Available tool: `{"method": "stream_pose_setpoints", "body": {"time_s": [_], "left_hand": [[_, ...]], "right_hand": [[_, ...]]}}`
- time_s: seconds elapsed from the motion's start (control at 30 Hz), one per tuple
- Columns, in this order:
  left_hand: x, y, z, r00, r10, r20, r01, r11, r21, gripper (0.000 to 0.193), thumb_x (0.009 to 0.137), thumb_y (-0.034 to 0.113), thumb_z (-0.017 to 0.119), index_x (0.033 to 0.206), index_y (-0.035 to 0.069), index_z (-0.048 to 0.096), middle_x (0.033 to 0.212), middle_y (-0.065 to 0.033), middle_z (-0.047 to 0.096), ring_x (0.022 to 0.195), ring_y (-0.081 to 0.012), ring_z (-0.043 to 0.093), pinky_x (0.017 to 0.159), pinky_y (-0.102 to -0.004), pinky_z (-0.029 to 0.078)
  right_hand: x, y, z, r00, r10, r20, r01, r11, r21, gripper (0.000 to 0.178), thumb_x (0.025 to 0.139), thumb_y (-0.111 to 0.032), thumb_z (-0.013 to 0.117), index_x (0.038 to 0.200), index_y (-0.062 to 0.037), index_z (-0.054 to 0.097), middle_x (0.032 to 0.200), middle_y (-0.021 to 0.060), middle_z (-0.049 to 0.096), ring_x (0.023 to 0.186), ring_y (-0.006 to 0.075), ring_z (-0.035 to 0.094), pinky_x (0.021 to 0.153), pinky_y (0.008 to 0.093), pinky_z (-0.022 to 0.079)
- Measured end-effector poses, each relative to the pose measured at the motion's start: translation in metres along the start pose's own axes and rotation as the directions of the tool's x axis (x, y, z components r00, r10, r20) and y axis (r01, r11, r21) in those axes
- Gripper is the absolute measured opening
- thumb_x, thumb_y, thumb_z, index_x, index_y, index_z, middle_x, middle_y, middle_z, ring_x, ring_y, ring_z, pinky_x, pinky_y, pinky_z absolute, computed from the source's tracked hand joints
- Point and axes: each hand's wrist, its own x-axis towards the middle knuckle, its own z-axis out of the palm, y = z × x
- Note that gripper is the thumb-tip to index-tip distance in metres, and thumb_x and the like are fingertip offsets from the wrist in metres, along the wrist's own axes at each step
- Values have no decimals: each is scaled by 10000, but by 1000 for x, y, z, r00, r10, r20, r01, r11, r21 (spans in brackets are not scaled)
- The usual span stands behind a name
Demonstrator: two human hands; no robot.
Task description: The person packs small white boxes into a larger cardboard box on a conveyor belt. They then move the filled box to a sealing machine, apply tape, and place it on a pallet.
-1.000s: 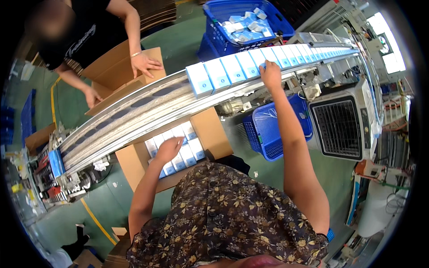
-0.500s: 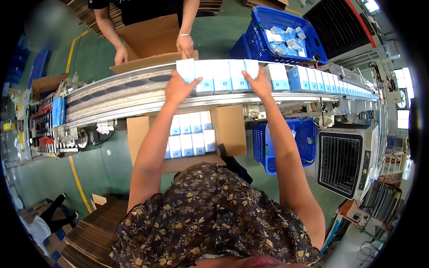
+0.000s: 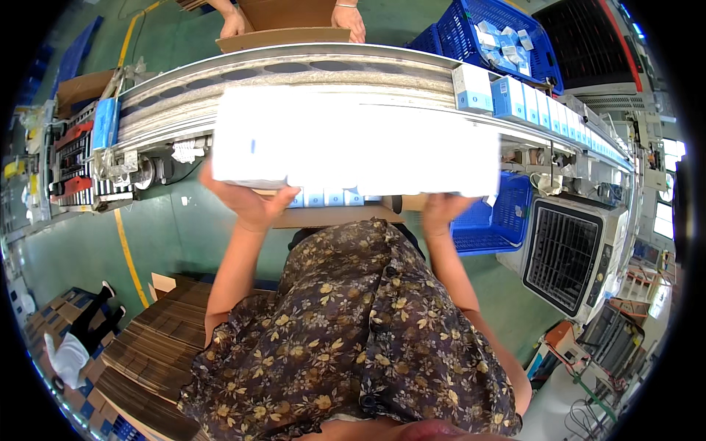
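My left grip (image 3: 250,204) and right grip (image 3: 444,209) clasp a bright white row of rectangular boxes (image 3: 360,147) between them, raised above the open brown cardboard carton (image 3: 331,218), beside the long grey conveyor belt (image 3: 353,76).

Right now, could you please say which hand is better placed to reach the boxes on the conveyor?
Probably the right hand, nearer the conveyor boxes than the left hand, though both hold the white row.

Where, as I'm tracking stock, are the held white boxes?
The boxes are central in the head view, held by left hand and right hand, partly hiding the conveyor.
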Motion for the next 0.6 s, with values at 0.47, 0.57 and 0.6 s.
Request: {"method": "stream_pose_setpoints", "body": {"time_s": [0.47, 0.57, 0.6], "left_hand": [[-103, -73, 63, -57, -575, 816, -72, 818, 571, 801, 951, 350, 625, 1541, -22, 230, 1585, -324, 182, 1473, -420, 250, 1189, -427, 290], [-124, -110, 83, -118, -656, 746, -115, 755, 646, 845, 957, 349, 612, 1532, -85, 171, 1592, -337, 134, 1495, -414, 192, 1215, -416, 245], [-137, -126, 89, -140, -677, 723, -109, 736, 668, 859, 956, 345, 611, 1525, -109, 156, 1596, -336, 120, 1501, -412, 171, 1222, -412, 232]], "right_hand": [[-64, 97, 101, 314, 532, 786, 83, 809, -581, 535, 967, -475, 572, 1120, 38, 566, 1161, 214, 590, 1080, 362, 598, 904, 439, 525], [-70, 120, 147, 332, 579, 745, 125, 756, -643, 603, 974, -499, 548, 1158, 75, 550, 1266, 202, 547, 1168, 341, 552, 925, 434, 523], [-70, 130, 156, 314, 593, 742, 134, 746, -653, 622, 975, -502, 541, 1178, 86, 547, 1299, 200, 534, 1207, 338, 532, 934, 433, 521]]}}
